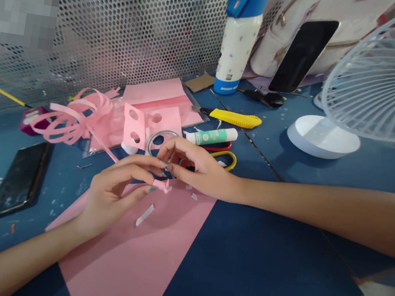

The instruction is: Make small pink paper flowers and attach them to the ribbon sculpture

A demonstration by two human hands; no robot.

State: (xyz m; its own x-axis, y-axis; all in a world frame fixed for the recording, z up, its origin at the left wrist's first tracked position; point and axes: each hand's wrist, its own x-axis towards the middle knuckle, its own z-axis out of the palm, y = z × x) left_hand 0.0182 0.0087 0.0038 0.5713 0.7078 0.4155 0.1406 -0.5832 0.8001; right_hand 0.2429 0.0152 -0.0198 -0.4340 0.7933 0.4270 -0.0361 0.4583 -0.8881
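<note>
My left hand (111,189) pinches a small rolled piece of pink paper (160,185) between thumb and forefinger, above a pink paper sheet (135,267). Close beside it is my right hand (204,169), its thumb and fingertips drawn together near my left middle finger; what they hold, if anything, is too small to make out. A white strip (145,215) and several white scraps lie on the sheet. Behind my right hand are a roll of tape (151,145), partly covered, and scissors (234,162) with their blades hidden.
A glue stick (217,136) and yellow box cutter (237,119) lie behind the hands. Pink paper strips (79,118) are bunched at left, near a dark phone (22,181). A bottle (238,45), a propped phone (304,55) and a white fan (389,78) stand at the back.
</note>
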